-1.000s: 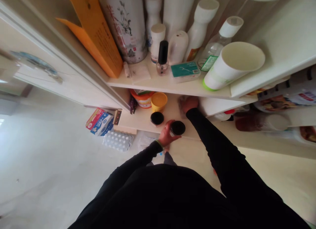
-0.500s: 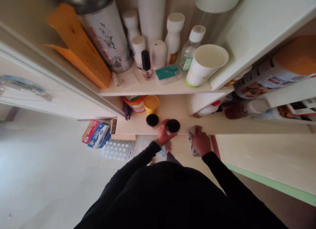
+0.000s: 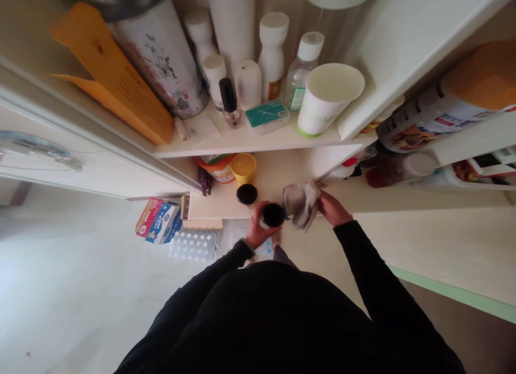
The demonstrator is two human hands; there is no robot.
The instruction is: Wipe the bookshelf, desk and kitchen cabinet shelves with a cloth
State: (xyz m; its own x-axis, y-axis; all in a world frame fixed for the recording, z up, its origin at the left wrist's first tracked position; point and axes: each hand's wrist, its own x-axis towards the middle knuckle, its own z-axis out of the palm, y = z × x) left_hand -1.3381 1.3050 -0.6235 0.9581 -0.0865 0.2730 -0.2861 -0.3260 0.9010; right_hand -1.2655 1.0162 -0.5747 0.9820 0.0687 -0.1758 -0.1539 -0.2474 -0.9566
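Left hand (image 3: 257, 233): its grip was clenched round a small jar (image 3: 273, 215), held just off the front edge of the lower shelf (image 3: 217, 205).
Jar: only its dark round top showed; the sides were hidden by the fingers, and no label could be read.
Right hand (image 3: 332, 208): its grip was closed on a crumpled grey cloth (image 3: 301, 203); the fingertips were buried in the folds.
Cloth: it hung right beside the jar; whether the two touched could not be told.
Lower shelf: a second dark jar (image 3: 246, 194) and a yellow cup (image 3: 243, 168) stood near the held jar; the back of the shelf was hidden under the upper shelf (image 3: 242, 143).
Upper shelf: a paper cup (image 3: 326, 97) stood among bottles cut off at the top edge.
Floor (image 3: 80, 288): a blister pack (image 3: 193, 244) lay partly behind the left sleeve (image 3: 209, 272).
Blur: print on every label was too soft to read.
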